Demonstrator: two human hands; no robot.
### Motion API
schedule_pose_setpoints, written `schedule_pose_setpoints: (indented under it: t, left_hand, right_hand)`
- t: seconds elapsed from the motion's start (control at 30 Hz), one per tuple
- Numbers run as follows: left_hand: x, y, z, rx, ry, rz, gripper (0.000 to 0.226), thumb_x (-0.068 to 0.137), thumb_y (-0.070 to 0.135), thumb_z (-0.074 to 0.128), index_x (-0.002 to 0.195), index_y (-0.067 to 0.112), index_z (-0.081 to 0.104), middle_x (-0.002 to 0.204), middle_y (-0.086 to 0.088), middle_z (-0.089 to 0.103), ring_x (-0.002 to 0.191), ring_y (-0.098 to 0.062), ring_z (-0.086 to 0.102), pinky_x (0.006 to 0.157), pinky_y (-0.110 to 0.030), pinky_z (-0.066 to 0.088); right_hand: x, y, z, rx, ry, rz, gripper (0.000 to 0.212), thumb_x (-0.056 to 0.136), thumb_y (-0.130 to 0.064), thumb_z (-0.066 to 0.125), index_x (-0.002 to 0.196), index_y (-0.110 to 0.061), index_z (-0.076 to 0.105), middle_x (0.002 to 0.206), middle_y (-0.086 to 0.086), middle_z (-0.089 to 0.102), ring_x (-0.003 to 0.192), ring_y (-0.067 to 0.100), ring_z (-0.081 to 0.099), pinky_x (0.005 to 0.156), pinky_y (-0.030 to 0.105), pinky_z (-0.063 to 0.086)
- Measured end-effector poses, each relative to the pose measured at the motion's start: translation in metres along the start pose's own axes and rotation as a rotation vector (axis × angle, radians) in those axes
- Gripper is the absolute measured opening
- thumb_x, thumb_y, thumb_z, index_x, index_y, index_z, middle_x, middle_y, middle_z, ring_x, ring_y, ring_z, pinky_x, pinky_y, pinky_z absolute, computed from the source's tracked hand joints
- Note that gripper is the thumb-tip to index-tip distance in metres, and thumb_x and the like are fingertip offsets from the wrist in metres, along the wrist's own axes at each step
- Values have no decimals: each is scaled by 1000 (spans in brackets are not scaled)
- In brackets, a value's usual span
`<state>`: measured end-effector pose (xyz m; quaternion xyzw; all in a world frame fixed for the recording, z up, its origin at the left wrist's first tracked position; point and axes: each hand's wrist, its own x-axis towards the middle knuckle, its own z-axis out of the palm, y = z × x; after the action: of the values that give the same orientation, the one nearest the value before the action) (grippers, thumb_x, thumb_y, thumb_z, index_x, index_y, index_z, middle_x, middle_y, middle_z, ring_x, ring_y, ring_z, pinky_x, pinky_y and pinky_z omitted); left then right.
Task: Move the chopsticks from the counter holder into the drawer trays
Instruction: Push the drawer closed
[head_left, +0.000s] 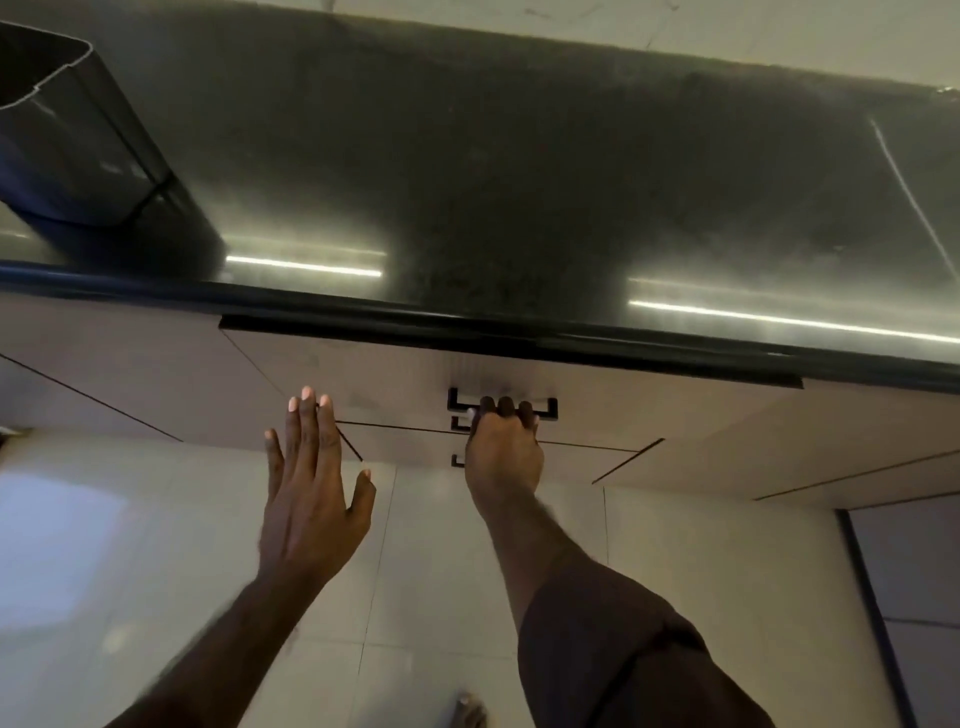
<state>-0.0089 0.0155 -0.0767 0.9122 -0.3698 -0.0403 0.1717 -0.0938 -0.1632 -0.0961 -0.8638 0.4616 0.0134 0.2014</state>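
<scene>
My right hand (503, 452) is curled around the black handle (548, 407) of the top drawer (395, 374) under the dark counter (519, 182). The drawer front sits nearly flush, with only a thin dark gap under the counter edge. My left hand (311, 483) hovers flat with fingers spread beside the drawer front, left of the handle, holding nothing. A metal holder (67, 135) stands on the counter at the far left; its contents are out of sight. No chopsticks or drawer trays are visible.
Two more black handles (457, 423) (457, 461) of lower drawers show beside my right wrist. Pale floor tiles (156, 545) lie below. A dark cabinet edge (872, 597) runs down the right side. My foot (470, 712) shows at the bottom.
</scene>
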Motion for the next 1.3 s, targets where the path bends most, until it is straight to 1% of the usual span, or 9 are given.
schedule_pose_setpoints:
  t: [0.2, 0.4, 0.67, 0.97, 1.0, 1.07, 1.13, 1.2, 1.3]
  left_hand:
    - [23, 2, 6, -16, 29, -37, 94, 85, 36, 52, 150, 13, -11, 160, -10, -10, 148, -22, -13, 118, -50, 1]
    - [36, 10, 3, -43, 86, -25, 95, 82, 36, 50, 150, 13, -11, 160, -10, -10, 148, -21, -13, 119, -50, 1]
    - [38, 2, 5, -70, 64, -4, 93, 83, 35, 51, 150, 10, -9, 160, -11, -8, 148, -23, -11, 118, -51, 3]
    - [37, -2, -5, -66, 54, 76, 90, 85, 34, 50, 150, 9, -7, 160, -13, -6, 148, -23, -10, 118, -48, 1]
    - [38, 0, -9, -72, 56, 83, 90, 85, 34, 50, 150, 9, -7, 160, -13, -6, 148, -23, -9, 118, -48, 1]
    - [39, 4, -16, -88, 64, 106, 91, 85, 33, 51, 151, 9, -7, 161, -13, -6, 148, -24, -9, 119, -47, 1]
    - [40, 11, -26, -97, 76, 135, 90, 85, 33, 52, 151, 9, -6, 161, -13, -5, 148, -24, -8, 118, -47, 1]
    - [42, 19, -35, -106, 87, 161, 90, 85, 32, 52, 151, 9, -5, 161, -12, -6, 148, -24, -8, 118, -49, 4]
    - [45, 34, -56, -128, 113, 217, 90, 86, 29, 54, 151, 10, -4, 161, -12, -5, 148, -24, -7, 118, -51, 7]
  right_hand:
    - [21, 2, 10, -21, -47, 5, 60, 92, -15, 62, 146, -18, 36, 155, 10, 35, 147, 35, 20, 102, 50, 48]
    - [43, 3, 12, -10, -143, 25, 69, 93, -11, 58, 151, -23, 23, 162, 7, 19, 151, 32, 6, 120, 47, 25]
    - [56, -1, 10, 19, -95, 73, 48, 97, -24, 53, 143, -24, 39, 155, 7, 34, 148, 32, 16, 109, 51, 38]
    - [49, -1, -5, 20, -140, 61, 57, 97, -16, 53, 149, -25, 32, 161, 3, 24, 151, 26, 9, 116, 48, 30]
    - [44, 0, -9, 33, -122, 41, 56, 97, -18, 53, 149, -24, 33, 160, 3, 26, 150, 25, 13, 117, 46, 30]
    - [30, 7, -19, 48, -22, -17, 46, 98, -23, 54, 142, -18, 44, 148, 7, 47, 141, 25, 37, 108, 40, 41]
    - [13, 13, -34, 62, 68, -65, 36, 98, -29, 54, 131, -16, 55, 125, 8, 64, 115, 24, 60, 92, 34, 51]
    - [1, 16, -49, 73, 120, -131, 36, 98, -33, 53, 129, -16, 58, 114, 8, 70, 100, 23, 66, 84, 32, 52]
    - [-8, 9, -79, 97, 178, -219, 39, 98, -37, 50, 132, -19, 57, 116, 7, 71, 99, 22, 67, 83, 31, 51]
